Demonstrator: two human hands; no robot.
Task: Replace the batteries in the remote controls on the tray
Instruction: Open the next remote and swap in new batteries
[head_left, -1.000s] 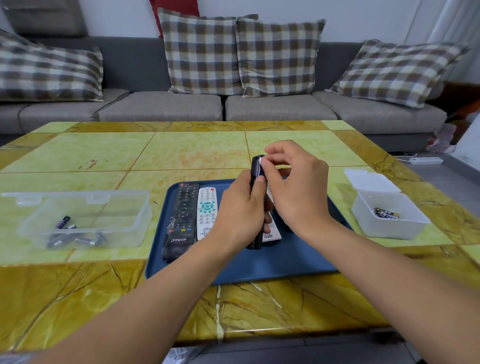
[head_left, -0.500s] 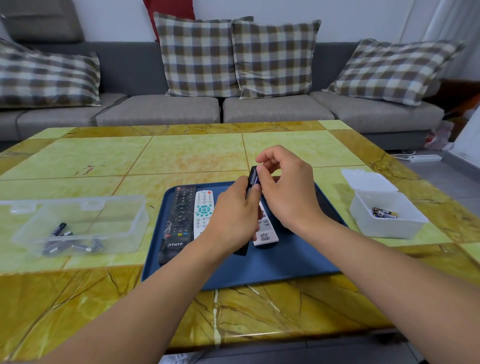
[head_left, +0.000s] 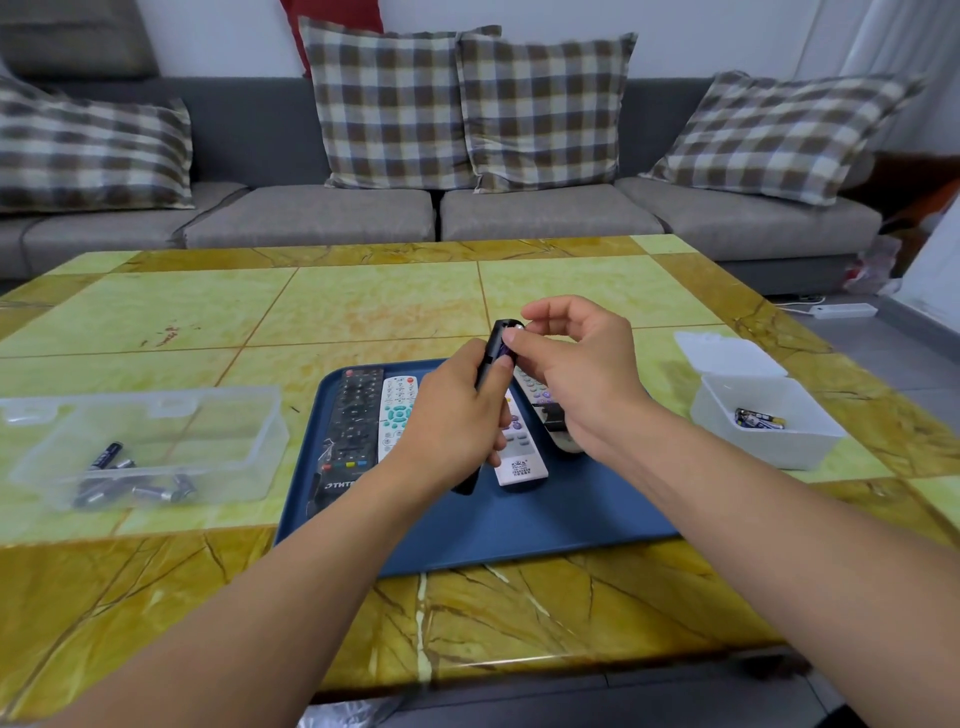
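My left hand (head_left: 454, 418) grips a black remote (head_left: 492, 347) held on edge above the blue tray (head_left: 571, 512). A dark battery (head_left: 506, 350) with a silver tip shows in the remote's upper end. My right hand (head_left: 584, 382) pinches that battery between thumb and forefinger. On the tray lie a long black remote (head_left: 353, 418), a white remote with teal buttons (head_left: 397, 415), a white remote (head_left: 521, 457) partly under my hands, and a pale remote (head_left: 563, 441) with a small black cover (head_left: 554, 419) on it.
A clear plastic box (head_left: 156, 415) with several loose batteries stands left of the tray. A white tub (head_left: 769, 441) with its lid flipped back holds several batteries on the right. A grey sofa with checked cushions runs behind the yellow marble table (head_left: 363, 306).
My right hand's fingers have opened out at the top of the held remote, and a battery now shows there. Both hands stay over the tray.
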